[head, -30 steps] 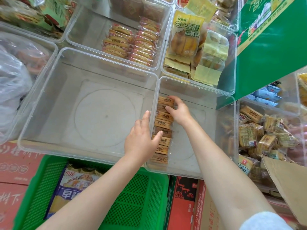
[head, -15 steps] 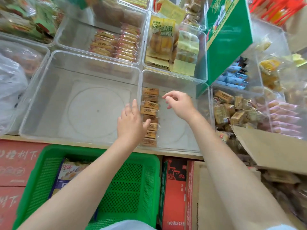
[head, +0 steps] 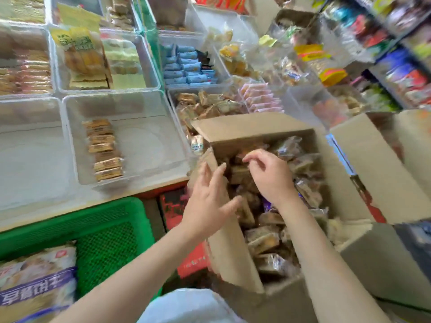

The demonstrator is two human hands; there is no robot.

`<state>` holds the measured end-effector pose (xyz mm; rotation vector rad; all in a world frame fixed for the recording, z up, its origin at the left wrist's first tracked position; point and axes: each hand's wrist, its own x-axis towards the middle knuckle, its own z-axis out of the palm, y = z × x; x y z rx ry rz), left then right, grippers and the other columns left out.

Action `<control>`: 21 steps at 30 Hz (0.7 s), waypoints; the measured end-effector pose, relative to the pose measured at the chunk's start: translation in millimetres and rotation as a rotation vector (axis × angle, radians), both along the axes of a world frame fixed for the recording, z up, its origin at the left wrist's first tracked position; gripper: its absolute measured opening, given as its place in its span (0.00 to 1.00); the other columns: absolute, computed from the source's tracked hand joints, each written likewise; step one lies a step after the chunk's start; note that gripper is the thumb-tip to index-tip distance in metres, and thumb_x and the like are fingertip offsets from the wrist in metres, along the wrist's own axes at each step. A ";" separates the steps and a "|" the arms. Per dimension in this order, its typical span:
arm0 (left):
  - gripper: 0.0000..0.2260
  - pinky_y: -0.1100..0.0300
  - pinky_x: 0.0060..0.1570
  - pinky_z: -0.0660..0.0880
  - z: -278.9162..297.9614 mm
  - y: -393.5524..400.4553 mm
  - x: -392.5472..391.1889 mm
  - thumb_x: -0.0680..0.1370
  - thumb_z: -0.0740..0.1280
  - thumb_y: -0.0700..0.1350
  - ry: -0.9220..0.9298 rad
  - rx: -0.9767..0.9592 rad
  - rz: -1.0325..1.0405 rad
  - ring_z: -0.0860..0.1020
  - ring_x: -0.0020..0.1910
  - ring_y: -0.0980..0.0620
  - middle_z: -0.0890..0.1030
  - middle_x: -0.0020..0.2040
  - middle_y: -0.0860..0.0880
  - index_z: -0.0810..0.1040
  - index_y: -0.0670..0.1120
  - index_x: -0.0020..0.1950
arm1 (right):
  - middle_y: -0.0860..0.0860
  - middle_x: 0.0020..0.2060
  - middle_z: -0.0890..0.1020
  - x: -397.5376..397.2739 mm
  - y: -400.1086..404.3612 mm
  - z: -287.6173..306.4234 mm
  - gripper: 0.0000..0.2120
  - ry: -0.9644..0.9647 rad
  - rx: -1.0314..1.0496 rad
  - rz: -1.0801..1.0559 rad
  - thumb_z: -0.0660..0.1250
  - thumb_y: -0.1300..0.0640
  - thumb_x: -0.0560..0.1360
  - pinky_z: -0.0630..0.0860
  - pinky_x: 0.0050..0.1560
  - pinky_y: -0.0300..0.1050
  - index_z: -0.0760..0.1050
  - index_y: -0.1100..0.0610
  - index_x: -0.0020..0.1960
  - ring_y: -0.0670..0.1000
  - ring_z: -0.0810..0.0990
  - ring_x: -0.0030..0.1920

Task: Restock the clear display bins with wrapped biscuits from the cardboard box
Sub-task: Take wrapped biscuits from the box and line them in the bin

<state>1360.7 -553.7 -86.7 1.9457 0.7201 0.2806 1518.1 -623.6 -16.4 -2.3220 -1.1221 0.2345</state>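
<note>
Brown cardboard fills the lower right of our view: an open cardboard box [head: 349, 164] with its flaps folded out, heaped with wrapped biscuits [head: 263, 241] in crinkled clear film. The whole picture is smeared by motion, so we cannot read any wrapper or count the packets in the box.

Both of our hands are over the box. Our left hand [head: 207, 201] has its fingers spread and straight at the box's left flap, holding nothing. Our right hand [head: 270, 176] hovers over the heap with fingers loosely bent; we cannot tell whether the fingertips touch a packet, and it grips nothing we can see. Our forearms hide part of the heap, and the box's far right side is cut off by the frame edge.

Half a second ago both hands were at the clear display bin [head: 130, 106]; now they have left it and our view has swung right to the box.

In that bin one row of biscuits [head: 103, 150] lies along its left side, roughly eight packets, the blur making the count uncertain. To its left is one more clear bin [head: 30, 117]. Below, one green basket [head: 109, 224] holds a large printed bag [head: 37, 283], cut off at the left edge.
</note>
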 end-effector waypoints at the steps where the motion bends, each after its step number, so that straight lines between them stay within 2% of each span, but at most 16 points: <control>1: 0.35 0.48 0.77 0.59 -1.2 -8.5 4.8 0.78 0.66 0.61 0.037 -0.043 -0.007 0.47 0.82 0.47 0.42 0.83 0.48 0.52 0.65 0.80 | 0.47 0.48 0.83 7.6 -15.8 -2.2 0.09 -0.015 -0.132 0.027 0.63 0.60 0.79 0.69 0.48 0.36 0.82 0.52 0.51 0.48 0.78 0.50; 4: 0.31 0.49 0.71 0.67 1.6 -17.2 9.4 0.80 0.66 0.54 0.055 -0.095 0.022 0.52 0.81 0.47 0.39 0.83 0.51 0.52 0.70 0.76 | 0.45 0.49 0.80 19.0 -46.8 -12.3 0.08 0.038 -0.432 0.101 0.66 0.51 0.80 0.70 0.48 0.42 0.80 0.49 0.57 0.50 0.79 0.53; 6: 0.31 0.54 0.63 0.68 4.1 -17.2 7.3 0.80 0.65 0.51 0.033 -0.111 0.041 0.53 0.81 0.48 0.40 0.83 0.52 0.54 0.71 0.76 | 0.49 0.57 0.79 15.5 -53.9 -22.2 0.16 0.125 -0.533 0.144 0.68 0.48 0.79 0.73 0.55 0.43 0.77 0.50 0.65 0.52 0.78 0.60; 8: 0.30 0.56 0.60 0.66 6.3 -17.4 3.9 0.81 0.65 0.50 0.014 -0.137 0.053 0.52 0.81 0.50 0.42 0.83 0.54 0.55 0.72 0.76 | 0.52 0.70 0.71 7.8 -54.6 -32.1 0.28 0.193 -0.647 0.190 0.67 0.43 0.79 0.72 0.66 0.51 0.67 0.48 0.75 0.56 0.73 0.68; 9: 0.30 0.55 0.61 0.68 7.0 -18.0 2.5 0.81 0.65 0.50 0.012 -0.143 0.056 0.53 0.81 0.51 0.42 0.83 0.54 0.55 0.72 0.75 | 0.53 0.74 0.65 4.7 -53.7 -35.7 0.31 0.196 -0.711 0.212 0.67 0.41 0.78 0.72 0.68 0.55 0.61 0.44 0.78 0.60 0.70 0.70; 11: 0.31 0.51 0.63 0.72 7.5 -18.3 0.3 0.80 0.65 0.50 0.019 -0.142 0.060 0.56 0.80 0.51 0.44 0.83 0.55 0.55 0.74 0.74 | 0.54 0.77 0.57 3.7 -50.2 -39.7 0.30 0.195 -0.789 0.253 0.65 0.39 0.79 0.73 0.66 0.59 0.57 0.36 0.78 0.64 0.68 0.71; 12: 0.31 0.52 0.62 0.74 7.3 -18.2 -0.5 0.80 0.65 0.50 0.019 -0.137 0.063 0.58 0.79 0.53 0.44 0.83 0.55 0.55 0.74 0.74 | 0.54 0.77 0.57 4.6 -48.1 -39.3 0.29 0.209 -0.798 0.267 0.65 0.39 0.79 0.75 0.64 0.57 0.58 0.36 0.77 0.64 0.70 0.70; 13: 0.31 0.55 0.59 0.75 7.3 -18.5 -1.1 0.80 0.65 0.49 0.016 -0.131 0.064 0.61 0.77 0.60 0.45 0.83 0.55 0.56 0.74 0.74 | 0.55 0.76 0.58 5.6 -46.1 -37.8 0.28 0.230 -0.793 0.276 0.65 0.40 0.79 0.76 0.60 0.53 0.60 0.38 0.76 0.62 0.72 0.68; 14: 0.31 0.60 0.54 0.75 7.2 -18.9 -1.5 0.80 0.65 0.48 0.012 -0.125 0.058 0.63 0.70 0.72 0.46 0.83 0.54 0.56 0.72 0.75 | 0.56 0.74 0.60 6.3 -44.2 -37.0 0.27 0.252 -0.780 0.276 0.66 0.41 0.79 0.76 0.55 0.49 0.62 0.41 0.75 0.60 0.74 0.65; 15: 0.30 0.63 0.50 0.73 7.4 -19.5 -1.7 0.80 0.65 0.48 0.013 -0.119 0.051 0.64 0.57 0.84 0.47 0.83 0.53 0.57 0.70 0.76 | 0.56 0.72 0.63 6.2 -42.6 -36.3 0.26 0.264 -0.758 0.271 0.67 0.41 0.78 0.74 0.52 0.47 0.65 0.43 0.73 0.58 0.75 0.61; 16: 0.30 0.65 0.48 0.72 7.7 -19.8 -1.2 0.81 0.65 0.47 0.018 -0.120 0.047 0.64 0.45 0.87 0.47 0.83 0.52 0.57 0.68 0.77 | 0.55 0.69 0.66 5.7 -41.3 -35.9 0.23 0.258 -0.733 0.258 0.68 0.42 0.78 0.73 0.49 0.46 0.66 0.46 0.70 0.56 0.76 0.57; 17: 0.30 0.66 0.46 0.71 9.0 -20.2 -0.4 0.81 0.64 0.47 0.024 -0.123 0.046 0.64 0.39 0.86 0.48 0.83 0.51 0.57 0.67 0.78 | 0.55 0.66 0.68 4.9 -40.3 -36.0 0.21 0.236 -0.705 0.241 0.68 0.44 0.78 0.73 0.47 0.45 0.68 0.48 0.68 0.54 0.76 0.54; 19: 0.30 0.66 0.46 0.71 11.2 -19.3 0.4 0.81 0.64 0.46 0.031 -0.115 0.037 0.66 0.40 0.83 0.47 0.83 0.50 0.57 0.66 0.78 | 0.52 0.60 0.72 4.1 -39.3 -36.9 0.17 0.196 -0.640 0.205 0.69 0.49 0.78 0.72 0.43 0.41 0.70 0.51 0.63 0.52 0.75 0.51; 21: 0.30 0.66 0.45 0.72 14.7 -16.6 0.3 0.80 0.65 0.47 0.042 -0.108 0.027 0.67 0.40 0.83 0.47 0.83 0.51 0.57 0.67 0.77 | 0.50 0.54 0.74 7.2 -40.4 -32.7 0.11 0.217 -0.538 0.157 0.70 0.53 0.77 0.69 0.38 0.39 0.69 0.51 0.54 0.50 0.76 0.47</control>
